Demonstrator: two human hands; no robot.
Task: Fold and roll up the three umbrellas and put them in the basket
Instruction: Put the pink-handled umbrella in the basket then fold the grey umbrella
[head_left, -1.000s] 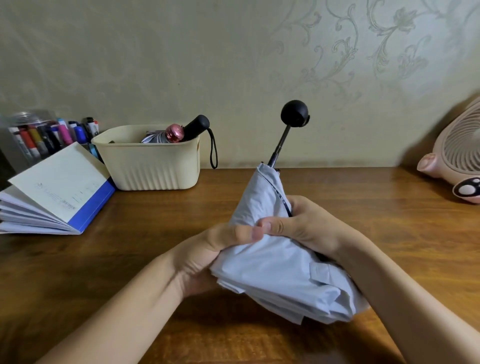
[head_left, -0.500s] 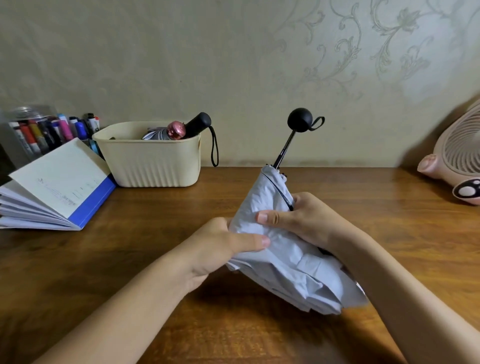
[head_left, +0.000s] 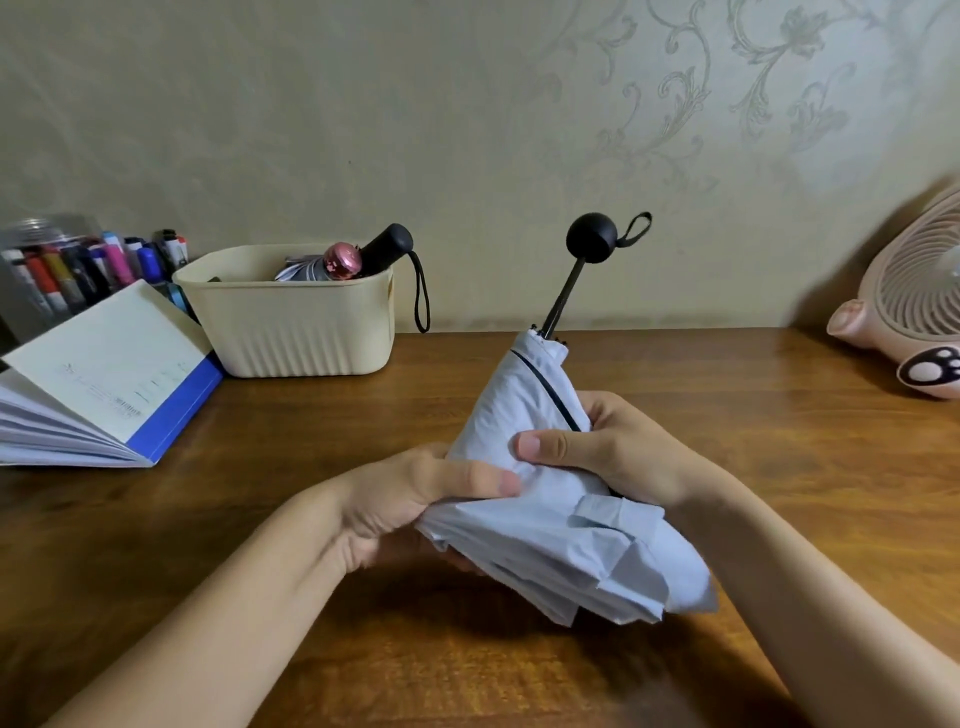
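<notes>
A pale blue folding umbrella (head_left: 550, 525) is held above the wooden desk, its black round handle (head_left: 591, 238) pointing up and away on a thin shaft. My left hand (head_left: 415, 499) grips the loose folds of its canopy from the left, thumb on top. My right hand (head_left: 608, 447) wraps around the canopy from the right, thumb across the fabric. A cream ribbed basket (head_left: 296, 332) stands at the back left. In it lie two folded umbrellas, one with a pink handle (head_left: 343, 259) and one with a black handle (head_left: 389, 244) whose strap hangs over the rim.
An open book with a blue cover (head_left: 98, 379) lies left of the basket. A clear jar of coloured markers (head_left: 57, 270) stands behind it. A pink desk fan (head_left: 914, 312) sits at the right edge. The wall runs close behind the desk.
My left hand has shifted along the canopy folds, and the umbrella has turned, so its wrist strap now shows to the right of the handle.
</notes>
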